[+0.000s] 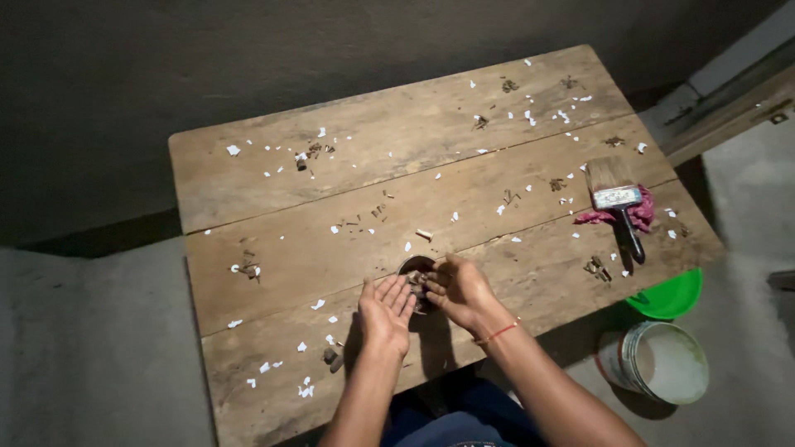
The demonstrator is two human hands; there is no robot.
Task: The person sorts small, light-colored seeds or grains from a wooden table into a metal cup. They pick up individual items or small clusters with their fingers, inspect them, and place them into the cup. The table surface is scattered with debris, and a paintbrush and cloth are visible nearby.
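Now the left hand [385,308] lies open, palm up, while the right hand [454,290] pinches scraps over the cup [411,266].

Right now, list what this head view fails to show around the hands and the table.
- Small round container: its contents are hidden by the right hand and the dim light.
- Left hand: palm up, anything in it too small to tell.
- Scattered white and brown bits: too small to identify.
- Paintbrush: handle end lost in shadow.
- White bucket: inside blurred.
- Green lid: partly hidden by the table edge.
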